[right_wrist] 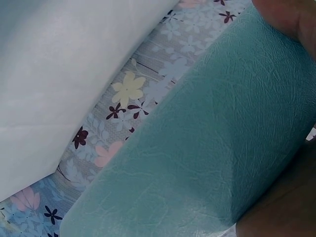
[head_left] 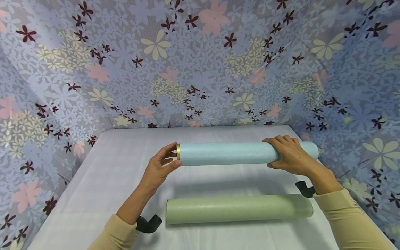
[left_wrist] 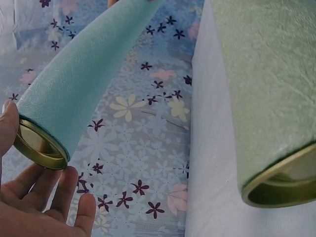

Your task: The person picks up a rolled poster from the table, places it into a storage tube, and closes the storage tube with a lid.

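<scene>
A long light blue tube (head_left: 222, 153) with textured covering is held up level above the table by both hands. My left hand (head_left: 158, 170) holds its left end, where a gold rim (left_wrist: 42, 153) surrounds a recessed cap; the thumb lies on one side, fingertips underneath. Near the rounded right end, my right hand (head_left: 290, 156) grips the tube from above, thumb on the near side. Closer to me, a pale green tube (head_left: 239, 209) of similar size lies sideways on the table. Its gold-rimmed end (left_wrist: 276, 185) shows in the left wrist view.
A white-covered table (head_left: 125, 187) lies beneath the tubes. Flower-patterned fabric (head_left: 200, 69) hangs behind the table and along both sides. Black curved pieces (head_left: 149, 224) stick out at both wrists beside the sleeves.
</scene>
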